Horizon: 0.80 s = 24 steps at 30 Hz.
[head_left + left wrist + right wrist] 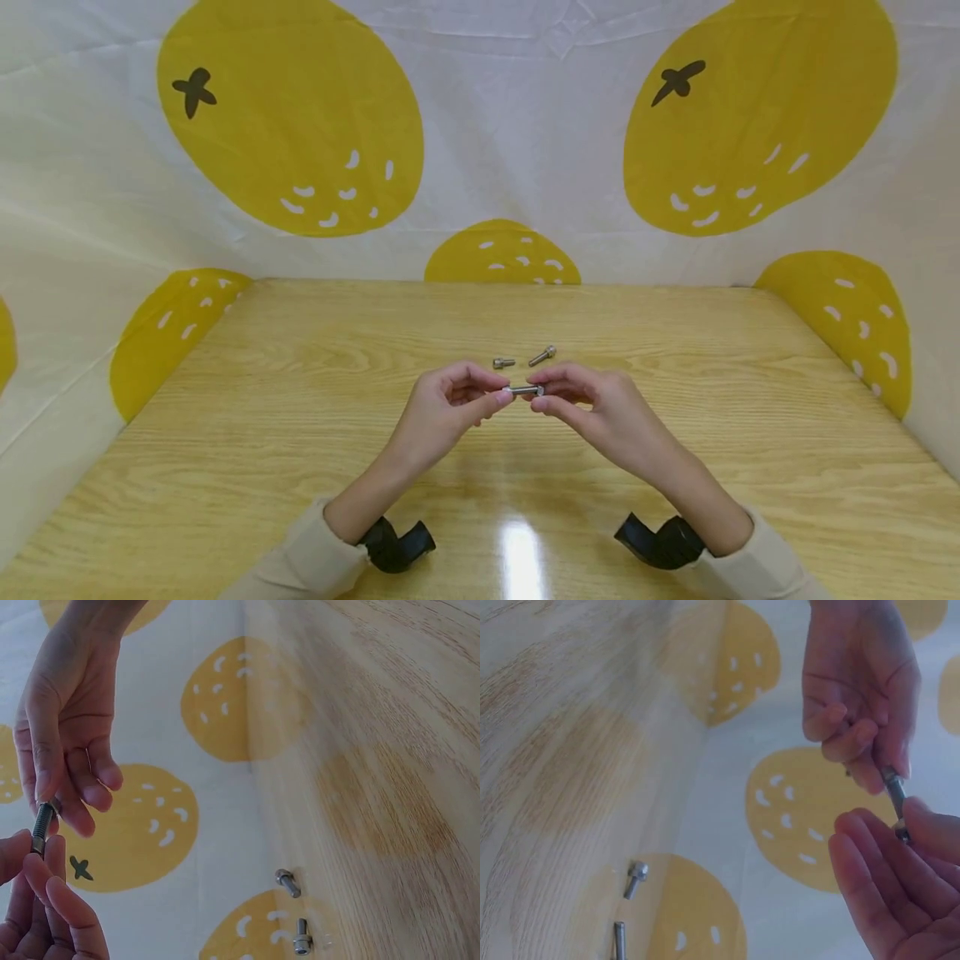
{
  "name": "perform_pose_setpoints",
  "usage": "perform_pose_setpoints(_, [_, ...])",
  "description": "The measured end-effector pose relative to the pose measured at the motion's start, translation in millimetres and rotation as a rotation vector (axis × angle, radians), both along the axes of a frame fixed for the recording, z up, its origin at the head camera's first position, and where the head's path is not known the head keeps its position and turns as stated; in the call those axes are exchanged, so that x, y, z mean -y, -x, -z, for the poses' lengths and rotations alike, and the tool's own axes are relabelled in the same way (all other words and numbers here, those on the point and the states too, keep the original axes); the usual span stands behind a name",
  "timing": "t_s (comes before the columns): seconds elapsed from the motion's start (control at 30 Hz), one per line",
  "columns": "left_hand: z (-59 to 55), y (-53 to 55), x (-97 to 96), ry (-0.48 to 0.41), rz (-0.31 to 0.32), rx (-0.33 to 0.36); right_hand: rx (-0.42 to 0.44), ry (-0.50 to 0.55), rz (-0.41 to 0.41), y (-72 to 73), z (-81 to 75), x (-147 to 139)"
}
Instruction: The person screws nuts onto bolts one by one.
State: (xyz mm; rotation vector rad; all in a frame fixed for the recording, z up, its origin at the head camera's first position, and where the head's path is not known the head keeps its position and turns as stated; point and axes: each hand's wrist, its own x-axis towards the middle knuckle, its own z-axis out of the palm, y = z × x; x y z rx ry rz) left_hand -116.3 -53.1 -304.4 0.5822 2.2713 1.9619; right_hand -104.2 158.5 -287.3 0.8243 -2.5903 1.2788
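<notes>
A silvery metal bolt (523, 390) is held level above the table between both hands. My left hand (448, 410) pinches its left end between thumb and fingertips. At the other end my right hand (596, 407) pinches a wider, angular piece, which could be the bolt's head or a nut; I cannot tell which. The threaded shank (43, 825) shows between the fingertips in the left wrist view. Just beyond the hands, two socket-head bolts lie on the wood: a short one (504, 363) on the left and a longer one (542, 356) slanting on the right.
The light wooden tabletop (300, 450) reaches back to a white cloth (517, 158) printed with large yellow fruit, which also hangs at both sides. Black wrist mounts (397, 546) sit by both sleeve cuffs. A bright reflection shows on the wood near the front.
</notes>
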Motion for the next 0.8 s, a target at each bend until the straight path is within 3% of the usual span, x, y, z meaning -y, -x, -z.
perform_pose_setpoints(0.23, [-1.3, -0.9, -0.1, -0.019, -0.017, -0.006, -0.004, 0.029, 0.016, 0.4, -0.6, -0.9])
perform_pose_setpoints(0.47, [-2.8, -3.3, -0.9, -0.043, -0.029, -0.068, -0.023, 0.036, 0.036, 0.8, -1.9, -1.9])
perform_pose_setpoints(0.8, [-5.9, -7.1, -2.3, 0.022, -0.053, -0.134, -0.061, 0.043, 0.073, -0.6, -4.8, -2.9])
